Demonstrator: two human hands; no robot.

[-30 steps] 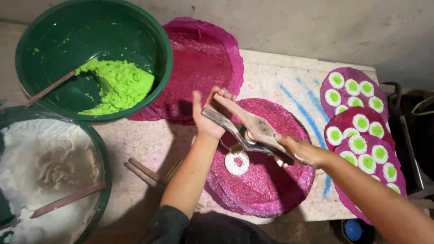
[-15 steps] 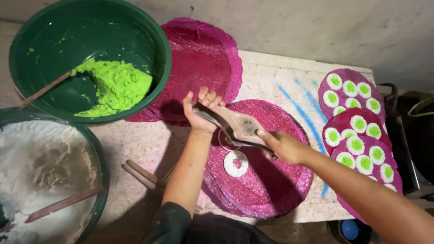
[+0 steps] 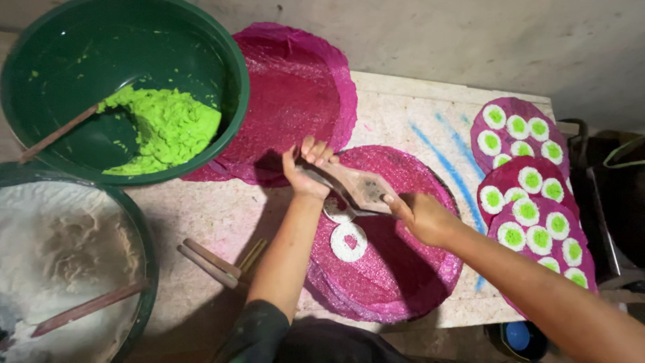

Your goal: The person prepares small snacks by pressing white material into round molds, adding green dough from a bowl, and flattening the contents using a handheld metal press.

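My right hand [image 3: 424,217] grips the handle end of a flat wooden mould [image 3: 356,187] held over a stack of pink mesh mats [image 3: 410,275]. My left hand [image 3: 306,171] holds the mould's other end, fingers curled over it. A white round dough piece [image 3: 336,210] sits just under the mould. A white dough ring [image 3: 349,242] with a pink centre lies on the mat below it.
A green bowl [image 3: 195,40] with bright green paste [image 3: 164,128] and a stick stands at the upper left. A bowl of white dough [image 3: 64,255] is lower left. Another pink mat pile [image 3: 295,87] lies behind. Mats with white-and-green rounds [image 3: 531,195] fill the right. Wooden sticks [image 3: 211,262] lie on the table.
Both hands and the mould have moved left and slightly down over the mat. A second white dough piece now shows under the mould.
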